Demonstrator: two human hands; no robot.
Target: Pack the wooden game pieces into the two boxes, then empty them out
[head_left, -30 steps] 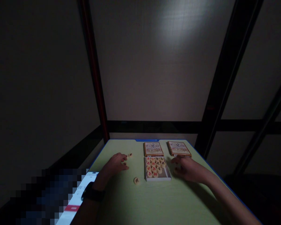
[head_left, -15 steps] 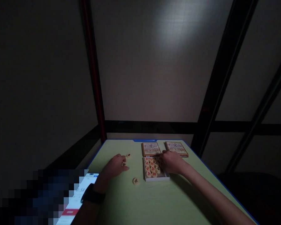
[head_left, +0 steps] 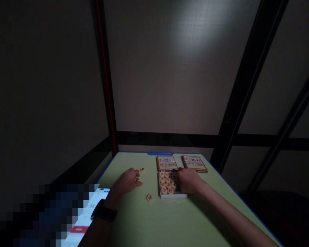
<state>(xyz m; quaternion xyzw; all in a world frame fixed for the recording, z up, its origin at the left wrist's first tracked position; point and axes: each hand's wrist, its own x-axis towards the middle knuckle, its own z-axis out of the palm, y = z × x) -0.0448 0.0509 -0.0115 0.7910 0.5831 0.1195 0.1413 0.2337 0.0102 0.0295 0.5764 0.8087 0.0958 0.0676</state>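
My left hand (head_left: pixel 130 180) is at the left of the table, with thumb and fingers closed about a round xiangqi piece (head_left: pixel 136 179). Just beyond those fingers lies another xiangqi piece (head_left: pixel 142 169), and a third loose xiangqi piece (head_left: pixel 149 197) rests nearer to me, left of the box. The open box (head_left: pixel 173 196) holds several pieces with red and dark characters; its near right part shows a bare bottom. Over the box's right side is my right hand (head_left: pixel 189 179), its fingers curled down into it. Whatever they hold is hidden behind the hand.
Two flat printed boxes, a left one (head_left: pixel 167 163) and a right one (head_left: pixel 194 163), lie at the back of the green table (head_left: pixel 154 223). A lit screen (head_left: pixel 86 212) stands by my left forearm. Walls enclose the table's far and left sides.
The view has shifted slightly. My right hand has dipped a little lower over the right side of the box. My left hand stays at the same piece.
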